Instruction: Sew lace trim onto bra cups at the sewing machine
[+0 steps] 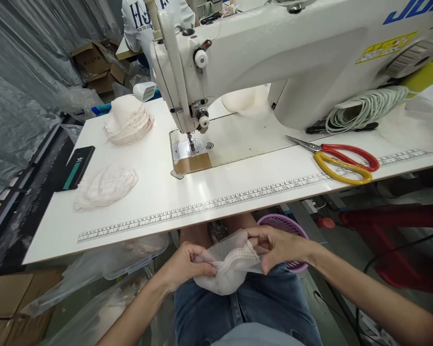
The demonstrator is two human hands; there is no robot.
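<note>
Over my lap I hold a small white sheer fabric piece with a scalloped lace edge and a pouch-like rounded lower part. My left hand pinches its left side between thumb and fingers. On the other side, my right hand grips the upper right corner near the lace. The sheer upper layer spreads between both hands. Above them, on the table, stands a white sewing machine with its needle over the metal plate. A flat white lace piece lies at the table's left.
A stack of cream cup-shaped pieces sits behind the lace piece, near a dark phone-like object. Scissors with red and yellow handles rest across the printed ruler. A purple basket stands below the table; another person is beyond.
</note>
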